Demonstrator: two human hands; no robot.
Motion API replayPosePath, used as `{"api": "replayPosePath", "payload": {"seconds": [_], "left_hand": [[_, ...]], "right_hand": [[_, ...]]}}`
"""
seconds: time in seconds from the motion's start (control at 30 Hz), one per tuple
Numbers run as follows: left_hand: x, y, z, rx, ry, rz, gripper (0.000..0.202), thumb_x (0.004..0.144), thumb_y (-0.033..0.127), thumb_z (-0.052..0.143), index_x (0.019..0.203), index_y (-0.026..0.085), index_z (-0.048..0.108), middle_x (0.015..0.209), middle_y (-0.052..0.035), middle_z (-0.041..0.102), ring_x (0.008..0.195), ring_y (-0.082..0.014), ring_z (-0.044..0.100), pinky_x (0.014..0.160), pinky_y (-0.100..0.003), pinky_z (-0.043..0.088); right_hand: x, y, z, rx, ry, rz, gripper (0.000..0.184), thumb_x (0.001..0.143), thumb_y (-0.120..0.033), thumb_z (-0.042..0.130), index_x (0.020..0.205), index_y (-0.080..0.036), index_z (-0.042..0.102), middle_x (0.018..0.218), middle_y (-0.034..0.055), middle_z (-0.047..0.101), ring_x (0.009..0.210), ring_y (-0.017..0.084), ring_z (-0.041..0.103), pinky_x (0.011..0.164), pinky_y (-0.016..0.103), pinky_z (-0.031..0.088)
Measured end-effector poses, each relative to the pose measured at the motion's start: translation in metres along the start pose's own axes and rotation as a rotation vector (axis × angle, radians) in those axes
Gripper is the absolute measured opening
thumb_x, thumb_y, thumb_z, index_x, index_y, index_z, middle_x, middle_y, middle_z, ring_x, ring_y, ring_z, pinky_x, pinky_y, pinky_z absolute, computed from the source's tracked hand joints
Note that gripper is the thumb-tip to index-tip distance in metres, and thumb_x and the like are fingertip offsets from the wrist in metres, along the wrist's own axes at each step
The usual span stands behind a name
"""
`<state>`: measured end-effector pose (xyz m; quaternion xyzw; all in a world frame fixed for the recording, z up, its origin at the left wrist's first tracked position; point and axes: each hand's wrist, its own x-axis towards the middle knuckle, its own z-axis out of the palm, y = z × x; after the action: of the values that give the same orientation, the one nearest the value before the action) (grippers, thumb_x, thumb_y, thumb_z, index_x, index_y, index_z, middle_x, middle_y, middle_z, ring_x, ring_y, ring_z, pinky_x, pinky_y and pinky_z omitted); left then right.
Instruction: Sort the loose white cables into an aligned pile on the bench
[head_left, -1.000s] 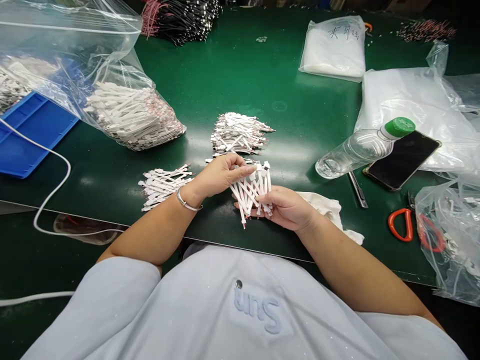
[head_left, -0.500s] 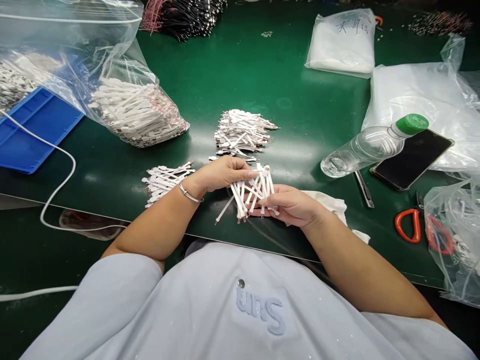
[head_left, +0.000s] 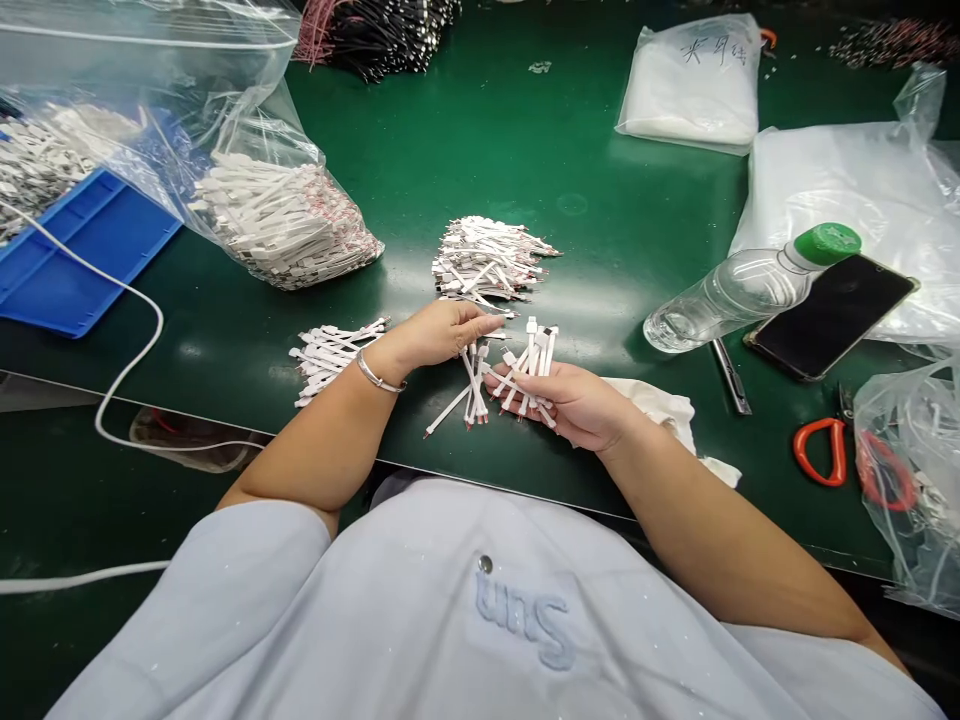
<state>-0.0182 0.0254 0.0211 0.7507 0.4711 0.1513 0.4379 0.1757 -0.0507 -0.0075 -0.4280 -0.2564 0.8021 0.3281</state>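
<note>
Nearest, a pale blue work shirt [head_left: 375, 610] is seen against the edge of the green tabletop [head_left: 600, 170]. Just beyond it, a bundle of white leads [head_left: 529, 365] is held above the tabletop by the right hand [head_left: 562, 405], its grip closed around them from below. The left hand [head_left: 442, 335] has been drawn off the bundle and is now held open, just beside it and no longer pinching it. The leads are fanned: most long axes stand upright, pointing away from the body, while a few slant toward the lower left, one long tail reaching below the left hand. Farther off, a loose pile of leads [head_left: 334, 362] lies to the left and a larger heap [head_left: 487, 258] lies ahead. A filled plastic bag [head_left: 281, 225] and a blue tray [head_left: 97, 255] are set at left; scissors [head_left: 819, 452], a bottle [head_left: 731, 295] and a phone [head_left: 832, 315] are set at right.
</note>
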Motion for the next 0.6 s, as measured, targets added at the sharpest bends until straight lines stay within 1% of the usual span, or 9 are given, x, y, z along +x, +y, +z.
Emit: {"api": "replayPosePath", "payload": {"seconds": [0.07,0.13,0.2,0.23,0.3,0.4,0.47,0.53,0.6], "left_hand": [[-0.007,0.003,-0.001,0.150,0.056,0.045,0.038,0.085,0.050,0.055,0.078,0.016,0.069,0.067,-0.0010,0.063,0.063,-0.0134,0.051,0.063,-0.024,0.038],[-0.015,0.005,0.003,0.299,0.097,0.108,0.030,0.084,0.044,0.058,0.086,0.018,0.072,0.079,-0.0043,0.068,0.076,-0.0176,0.056,0.074,-0.027,0.041],[-0.023,0.004,0.013,0.427,0.118,0.166,0.023,0.084,0.037,0.059,0.090,0.019,0.072,0.090,-0.0072,0.069,0.089,-0.0216,0.057,0.085,-0.032,0.040],[-0.027,0.002,0.019,0.476,0.115,0.189,0.020,0.085,0.033,0.057,0.090,0.019,0.072,0.094,-0.0081,0.068,0.094,-0.0229,0.056,0.088,-0.034,0.040],[-0.032,-0.006,0.031,0.533,0.098,0.226,0.018,0.087,0.028,0.054,0.089,0.020,0.070,0.098,-0.0087,0.065,0.098,-0.0234,0.054,0.089,-0.037,0.039],[-0.034,-0.021,0.039,0.543,0.099,0.274,0.019,0.090,0.026,0.049,0.089,0.020,0.068,0.102,-0.0087,0.063,0.099,-0.0230,0.051,0.089,-0.038,0.039],[-0.034,-0.026,0.037,0.514,0.088,0.295,0.018,0.090,0.027,0.051,0.088,0.019,0.067,0.104,-0.0086,0.063,0.101,-0.0230,0.051,0.091,-0.039,0.037],[-0.032,-0.023,0.029,0.426,0.057,0.294,0.017,0.089,0.026,0.052,0.086,0.017,0.066,0.101,-0.0081,0.064,0.099,-0.0216,0.053,0.091,-0.037,0.038],[-0.031,-0.012,0.018,0.281,0.110,0.242,0.021,0.090,0.028,0.050,0.083,0.015,0.065,0.092,-0.0070,0.065,0.091,-0.0192,0.056,0.086,-0.033,0.041]], "right_hand": [[-0.003,-0.001,0.001,-0.072,-0.002,-0.031,0.022,0.073,-0.027,0.078,0.092,-0.016,0.075,0.097,0.0077,0.075,0.091,0.020,0.068,0.086,0.032,0.051],[-0.006,-0.001,0.003,-0.117,0.016,-0.068,0.028,0.070,-0.034,0.080,0.090,-0.015,0.076,0.093,0.0077,0.075,0.088,0.020,0.066,0.082,0.032,0.050],[-0.006,-0.001,0.005,-0.132,0.036,-0.103,0.034,0.065,-0.039,0.082,0.088,-0.014,0.076,0.088,0.0066,0.074,0.085,0.020,0.065,0.080,0.032,0.049],[-0.005,0.000,0.006,-0.137,0.045,-0.117,0.036,0.063,-0.040,0.083,0.087,-0.015,0.077,0.086,0.0059,0.074,0.085,0.020,0.065,0.080,0.032,0.048],[-0.004,0.000,0.006,-0.165,0.080,-0.146,0.038,0.060,-0.042,0.084,0.085,-0.015,0.076,0.084,0.0047,0.074,0.087,0.020,0.065,0.084,0.033,0.047],[-0.004,-0.004,0.001,-0.197,0.176,-0.240,0.038,0.060,-0.043,0.085,0.084,-0.016,0.075,0.086,0.0042,0.074,0.093,0.021,0.065,0.090,0.034,0.046],[-0.006,-0.010,-0.004,-0.156,0.238,-0.347,0.034,0.064,-0.043,0.083,0.084,-0.016,0.073,0.087,0.0044,0.074,0.094,0.020,0.067,0.090,0.034,0.048],[-0.008,-0.016,-0.008,-0.081,0.274,-0.438,0.028,0.071,-0.040,0.079,0.085,-0.018,0.070,0.087,0.0040,0.074,0.092,0.019,0.068,0.086,0.033,0.052],[-0.008,-0.020,-0.009,-0.015,0.285,-0.486,0.021,0.078,-0.037,0.074,0.088,-0.020,0.068,0.088,0.0030,0.074,0.089,0.017,0.069,0.083,0.032,0.055]]}}
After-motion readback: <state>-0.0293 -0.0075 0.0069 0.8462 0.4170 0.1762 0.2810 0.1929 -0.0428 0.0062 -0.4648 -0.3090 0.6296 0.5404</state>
